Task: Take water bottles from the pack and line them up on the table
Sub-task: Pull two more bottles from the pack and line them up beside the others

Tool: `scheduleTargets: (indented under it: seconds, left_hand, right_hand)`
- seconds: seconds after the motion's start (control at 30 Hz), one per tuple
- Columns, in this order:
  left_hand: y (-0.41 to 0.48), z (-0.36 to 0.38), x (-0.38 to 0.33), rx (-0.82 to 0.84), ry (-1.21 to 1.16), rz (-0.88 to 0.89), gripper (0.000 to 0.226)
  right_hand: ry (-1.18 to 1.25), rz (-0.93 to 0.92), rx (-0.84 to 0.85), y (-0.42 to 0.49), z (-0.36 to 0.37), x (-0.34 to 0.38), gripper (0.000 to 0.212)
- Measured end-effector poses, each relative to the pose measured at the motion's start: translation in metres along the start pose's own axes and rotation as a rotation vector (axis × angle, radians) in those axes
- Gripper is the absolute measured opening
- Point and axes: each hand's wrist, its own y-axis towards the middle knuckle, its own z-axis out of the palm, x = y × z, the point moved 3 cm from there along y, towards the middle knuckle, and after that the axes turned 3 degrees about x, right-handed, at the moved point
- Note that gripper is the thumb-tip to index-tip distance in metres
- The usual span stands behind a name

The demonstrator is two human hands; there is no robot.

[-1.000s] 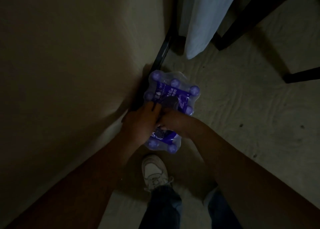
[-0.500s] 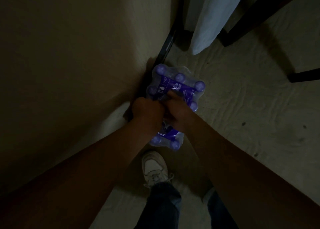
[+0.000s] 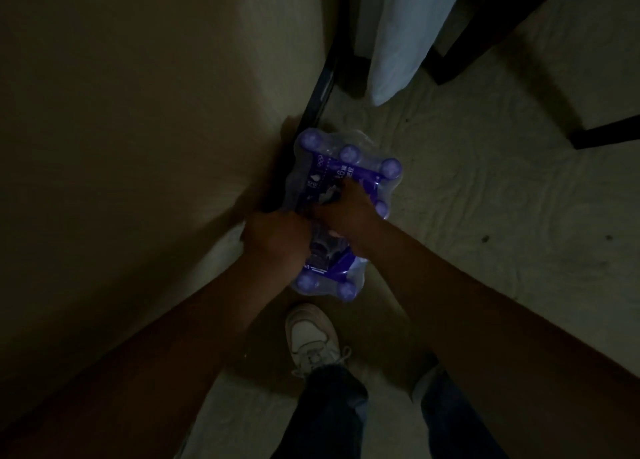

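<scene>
A shrink-wrapped pack of water bottles (image 3: 360,167) with purple caps and a purple label stands on the floor beside the table (image 3: 121,129). My left hand (image 3: 277,240) and my right hand (image 3: 349,209) are both closed on the plastic wrap at the pack's middle, where the film looks torn and bunched. Several caps show around my hands; the middle bottles are hidden under them. The scene is very dark.
A black table leg (image 3: 318,94) rises just behind the pack. A white cloth (image 3: 401,35) hangs at the top, with dark chair legs (image 3: 606,132) to the right. My white shoe (image 3: 311,337) stands just in front of the pack.
Both hands have shifted on the pack's top; the right hand reaches further across the label and the left has pulled slightly back, and the wrap between them looks more torn.
</scene>
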Motion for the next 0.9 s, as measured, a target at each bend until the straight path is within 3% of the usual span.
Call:
scheduleTargets:
  seconds: [0.13, 0.27, 0.4, 0.57, 0.63, 0.77, 0.9]
  left_hand:
    - [-0.006, -0.011, 0.004, 0.019, -0.180, 0.025, 0.030]
    - [-0.017, -0.025, 0.008, 0.059, -0.311, 0.098, 0.022]
    - [-0.043, -0.051, -0.002, -0.025, -0.322, 0.157, 0.025]
    - [-0.090, -0.108, 0.014, -0.105, -0.398, 0.308, 0.018]
    - [-0.110, -0.143, 0.025, -0.124, -0.443, 0.352, 0.028]
    - [-0.159, -0.230, 0.038, -0.206, -0.471, 0.371, 0.022]
    - [-0.216, -0.334, 0.035, -0.395, -0.317, 0.369, 0.035]
  right_hand:
    - [-0.551, -0.240, -0.179, -0.014, 0.002, -0.002, 0.021]
    - [-0.802, -0.432, -0.252, -0.033, -0.001, 0.007, 0.018]
    - [-0.753, -0.557, -0.354, -0.066, -0.018, 0.035, 0.029]
    - [-0.734, -0.569, -0.286, -0.123, -0.049, 0.081, 0.029]
    - [-0.699, -0.586, -0.269, -0.148, -0.064, 0.111, 0.027]
    - [-0.798, -0.629, -0.263, -0.214, -0.106, 0.186, 0.028]
    - [-0.884, -0.746, -0.445, -0.291, -0.157, 0.272, 0.032]
